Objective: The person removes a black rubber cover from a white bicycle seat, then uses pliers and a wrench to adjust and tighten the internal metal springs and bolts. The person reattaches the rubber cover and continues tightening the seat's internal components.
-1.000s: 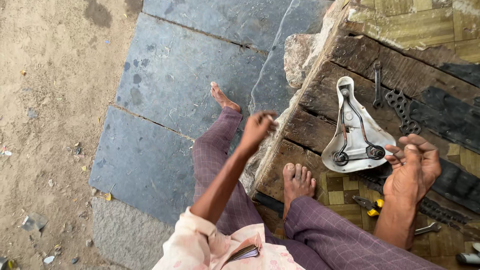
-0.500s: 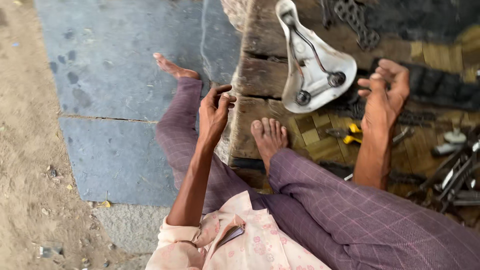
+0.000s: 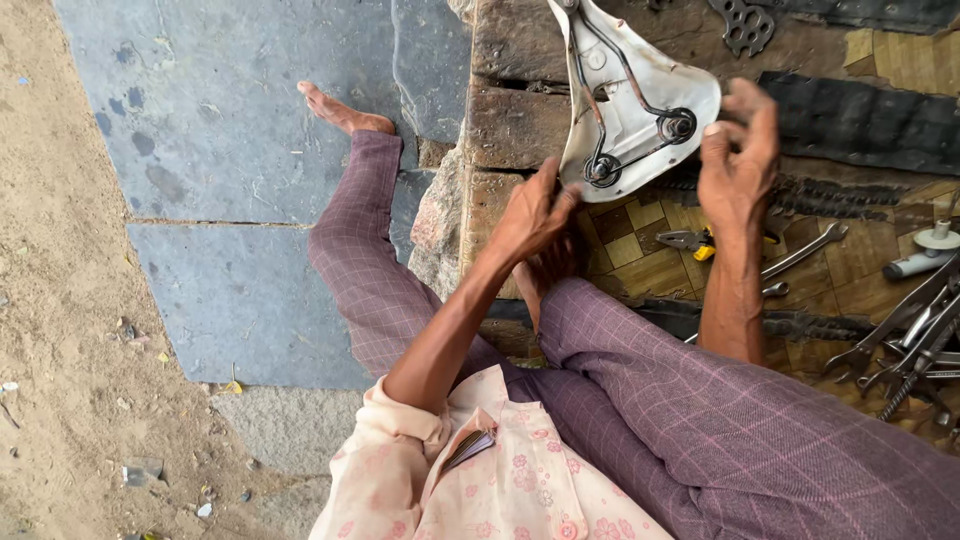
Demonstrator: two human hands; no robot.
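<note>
A: Where is the bicycle saddle (image 3: 640,95) right now?

B: It lies upside down on the wooden worktop (image 3: 510,125), underside up, so its 2 metal rails and the round coil springs at the wide end show. The wide end points toward the person's knees.

A: And the hands?

B: The left hand (image 3: 530,215) sits at the saddle's near-left edge, fingers drawn together and touching the rim close to one spring. Whether it pinches anything small, I cannot tell. The right hand (image 3: 738,160) is at the saddle's near-right edge, just beside the other spring, fingers curled loosely and partly apart; it seems to hold nothing, though it is a bit blurred.

A: So what step is this?

B: I judge it as work on the saddle's underside hardware: both hands close on the spring end from either side, taking hold of it or fiddling with a fitting there.

A: What does the next move call for?

B: Probably a firm hold with one hand to steady the saddle while the other works the fitting. Tools are close: yellow-handled pliers (image 3: 695,241) lie just below the saddle, a spanner (image 3: 805,250) to the right of them, and more spanners (image 3: 915,340) further right of the saddle.

A: Anything else near it?

B: A black rubber strip (image 3: 865,120) lies right of the saddle, and a dark metal plate (image 3: 745,25) sits above that.
</note>
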